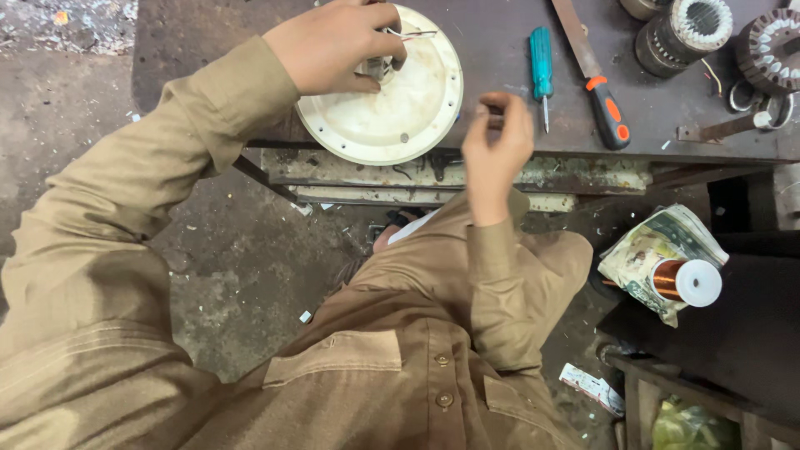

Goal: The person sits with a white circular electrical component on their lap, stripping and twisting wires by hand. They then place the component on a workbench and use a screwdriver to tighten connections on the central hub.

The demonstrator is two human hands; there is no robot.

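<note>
The left hand (333, 46) rests on top of a round cream-coloured cover plate (392, 108) that lies flat at the near edge of the dark metal surface (500, 50), partly overhanging it; the fingers of this hand are curled in a narrow grip around a small part at the plate's centre, with thin wires (412, 35) sticking out to the right from under the fingertips, though what exactly the part is cannot be told; the right hand (496, 142) is raised just beside the plate's right rim, its thumb and forefinger pinched tight on something small and dark, too small to identify; both arms wear olive-brown sleeves. To the right of the raised hand a screwdriver with a teal handle (542, 67) lies on the surface, and just beyond it a long flat tool with a black and orange handle (604, 108) lies at a slant; at the far right corner stand two wound motor stators (687, 29), one beside the other. Below the surface, to the right of the person's knee, a spool of copper wire (683, 281) sits on a crumpled printed wrapper (642, 250); the concrete floor (225, 267) is stained and scattered with small scraps.
</note>
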